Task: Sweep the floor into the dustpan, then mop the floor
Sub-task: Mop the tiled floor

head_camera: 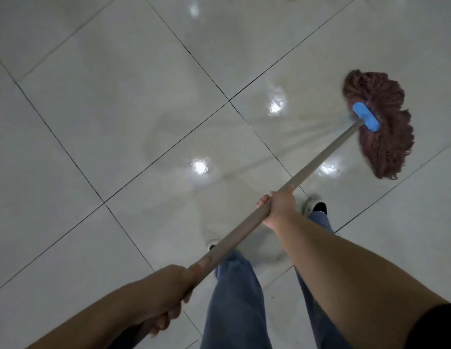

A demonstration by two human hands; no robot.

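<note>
A mop with a reddish-brown string head (382, 122) and a blue clamp (366, 117) lies spread on the floor at the right. Its grey handle (320, 158) runs diagonally down to the lower left. My right hand (277, 206) grips the handle at its middle. Near the lower end of the handle, my left hand (166, 295) grips it with the thumb laid along the shaft. The dustpan and broom are not in view.
The floor (113, 102) is large pale glossy tiles with dark grout lines, wet and streaked around the middle, with bright light reflections. My legs in blue jeans (234, 298) and my shoes (316, 205) stand below the handle.
</note>
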